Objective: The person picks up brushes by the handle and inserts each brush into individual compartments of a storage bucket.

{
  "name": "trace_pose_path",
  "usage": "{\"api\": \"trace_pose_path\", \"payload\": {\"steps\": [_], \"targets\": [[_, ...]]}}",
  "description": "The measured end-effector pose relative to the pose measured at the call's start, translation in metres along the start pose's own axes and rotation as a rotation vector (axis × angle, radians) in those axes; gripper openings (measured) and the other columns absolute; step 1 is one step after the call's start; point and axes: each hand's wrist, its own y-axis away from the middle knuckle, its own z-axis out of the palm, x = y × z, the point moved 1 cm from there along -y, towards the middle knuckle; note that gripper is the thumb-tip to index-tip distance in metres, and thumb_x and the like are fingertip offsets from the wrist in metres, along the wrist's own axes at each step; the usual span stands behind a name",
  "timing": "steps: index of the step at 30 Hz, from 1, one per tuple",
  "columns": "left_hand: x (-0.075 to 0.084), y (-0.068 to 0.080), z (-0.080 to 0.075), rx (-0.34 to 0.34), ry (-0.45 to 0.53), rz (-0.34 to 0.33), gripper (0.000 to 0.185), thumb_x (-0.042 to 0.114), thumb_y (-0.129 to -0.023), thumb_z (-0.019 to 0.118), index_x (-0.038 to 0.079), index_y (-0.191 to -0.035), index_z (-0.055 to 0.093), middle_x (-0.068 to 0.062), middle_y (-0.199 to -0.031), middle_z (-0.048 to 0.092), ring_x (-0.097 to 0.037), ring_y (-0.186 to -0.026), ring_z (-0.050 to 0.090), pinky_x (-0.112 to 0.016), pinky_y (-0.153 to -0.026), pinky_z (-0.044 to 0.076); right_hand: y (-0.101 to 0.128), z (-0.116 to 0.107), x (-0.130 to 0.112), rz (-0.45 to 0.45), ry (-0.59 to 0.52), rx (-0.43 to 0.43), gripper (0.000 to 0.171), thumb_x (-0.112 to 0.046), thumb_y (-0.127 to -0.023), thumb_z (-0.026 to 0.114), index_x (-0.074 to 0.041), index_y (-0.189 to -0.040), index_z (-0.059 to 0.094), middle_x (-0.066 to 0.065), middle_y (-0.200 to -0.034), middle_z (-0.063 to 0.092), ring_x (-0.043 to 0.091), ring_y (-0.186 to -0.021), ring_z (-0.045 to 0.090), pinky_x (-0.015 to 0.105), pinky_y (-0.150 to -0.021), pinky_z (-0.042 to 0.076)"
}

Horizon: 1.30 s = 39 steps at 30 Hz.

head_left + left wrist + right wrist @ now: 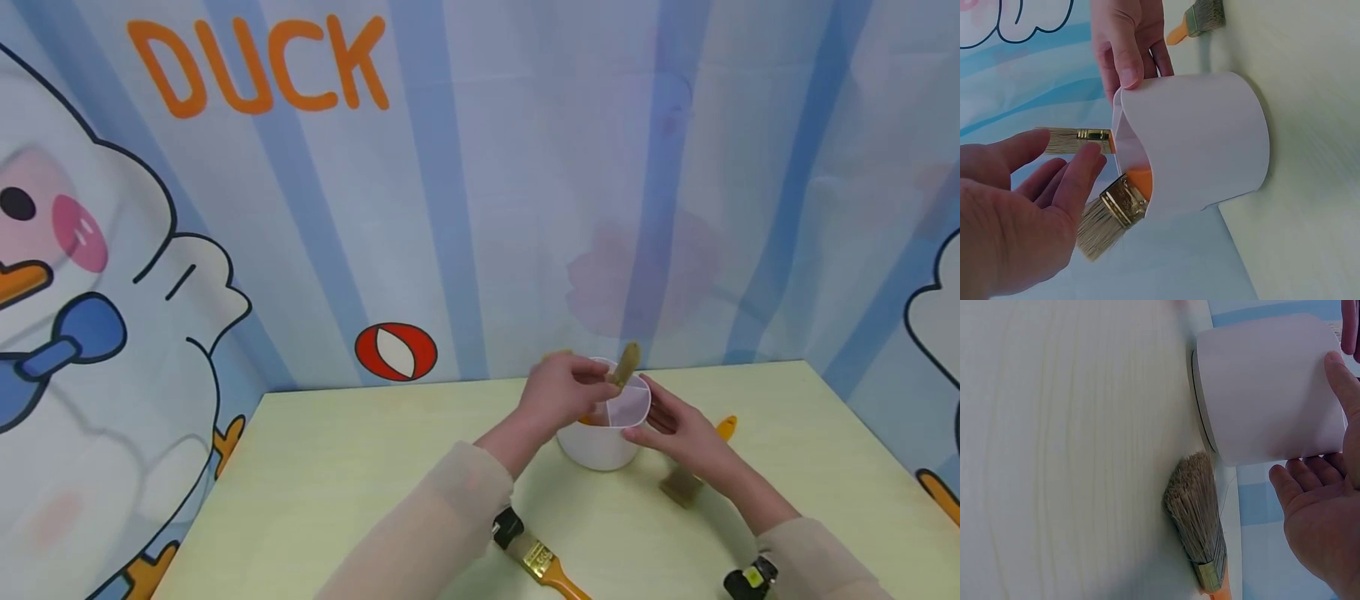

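A white round divided container [600, 448] stands upright near the back of the table. In its compartments are a narrow paintbrush [1063, 141], bristles up, and a wider paintbrush [1107, 219] leaning outward over the rim, its orange handle partly hidden inside. My left hand [558, 387] is over the opening, with thumb and fingertips on either side of the narrow brush near its bristles and brass ferrule. On the opposite side, my right hand [678, 425] grips the container, thumb [1340, 378] on the wall near the rim and fingers along the side.
One paintbrush [540, 560] with an orange handle lies at the front of the table [337, 483]. Another paintbrush [1194, 512] lies right of the container, partly beneath my right wrist in the head view. Behind the table hangs a blue striped backdrop [510, 208].
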Motion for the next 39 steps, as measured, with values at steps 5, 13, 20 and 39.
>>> {"api": "trace_pose_path", "payload": {"steps": [5,13,20,39], "targets": [[-0.008,0.01,-0.013,-0.005,-0.064,0.074,0.034,0.026,-0.1,0.079,0.013,-0.131,0.078,0.002,-0.119,0.078,-0.014,-0.11,0.074,-0.025,-0.083,0.062,-0.001,0.0,0.001,0.002,0.007,-0.001,0.095,-0.023,-0.103,0.075,-0.003,-0.171,0.012,0.029,-0.173,0.023,0.05,-0.155,0.03,0.01,-0.103,0.046],[-0.034,0.021,-0.029,0.035,-0.069,0.13,0.033,0.022,-0.098,0.08,0.012,-0.129,0.079,-0.002,-0.121,0.079,-0.015,-0.11,0.075,-0.029,-0.091,0.062,-0.003,0.001,-0.002,0.02,0.046,0.005,0.096,-0.024,-0.102,0.076,-0.001,-0.171,0.013,0.03,-0.172,0.025,0.05,-0.154,0.032,0.025,-0.11,0.046],[-0.057,0.027,-0.037,0.066,-0.031,0.091,0.036,0.02,-0.099,0.079,0.01,-0.133,0.076,-0.006,-0.126,0.078,-0.024,-0.117,0.075,-0.039,-0.094,0.063,-0.002,0.001,-0.004,0.027,0.04,0.003,0.096,-0.023,-0.102,0.076,-0.001,-0.171,0.012,0.03,-0.172,0.025,0.049,-0.155,0.032,0.021,-0.109,0.046],[-0.087,0.027,-0.015,0.031,0.059,0.03,0.055,0.021,-0.093,0.085,0.005,-0.143,0.068,-0.016,-0.136,0.073,-0.031,-0.12,0.074,-0.04,-0.093,0.064,0.004,0.0,-0.005,0.057,0.077,0.014,0.097,-0.027,-0.102,0.076,-0.003,-0.171,0.013,0.027,-0.174,0.022,0.049,-0.156,0.03,0.037,-0.115,0.041]]}}
